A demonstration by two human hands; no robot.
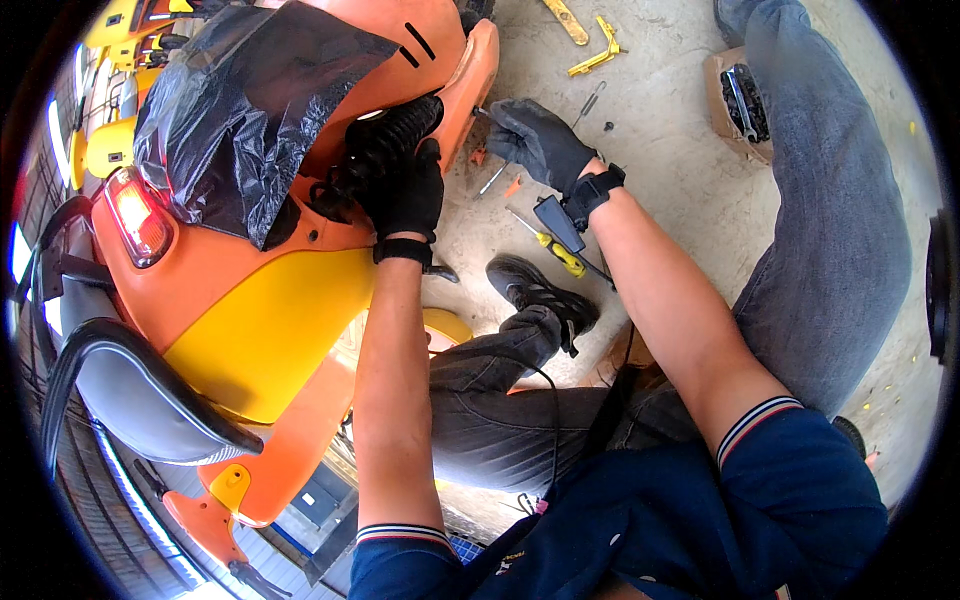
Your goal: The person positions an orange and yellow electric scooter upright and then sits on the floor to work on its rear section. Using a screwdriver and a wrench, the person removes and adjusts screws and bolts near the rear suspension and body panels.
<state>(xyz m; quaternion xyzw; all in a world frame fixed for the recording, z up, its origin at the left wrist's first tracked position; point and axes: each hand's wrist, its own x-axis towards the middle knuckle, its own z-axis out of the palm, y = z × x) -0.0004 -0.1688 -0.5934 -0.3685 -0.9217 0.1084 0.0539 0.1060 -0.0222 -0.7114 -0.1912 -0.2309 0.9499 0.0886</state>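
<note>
An orange and yellow scooter (290, 320) fills the left side. My left hand (408, 198), in a black glove, closes round a black coil-spring shock absorber (392, 135) in an opening of its bodywork. The thumb points up beside the spring; the other fingers are mostly hidden. My right hand (540, 140), also gloved, is beside the edge of the orange panel (470, 85). Its fingertips pinch together at a small dark piece by that edge, too small to name. A black plastic bag (270, 100) drapes over the bodywork.
Below my right wrist lies a yellow-handled screwdriver (562, 256) on the concrete floor. Yellow metal brackets (600, 48) lie at the top. A cardboard box (738, 105) of dark hardware with a wrench stands beside my right leg (830, 220). The scooter's lit tail light (138, 215) is at left.
</note>
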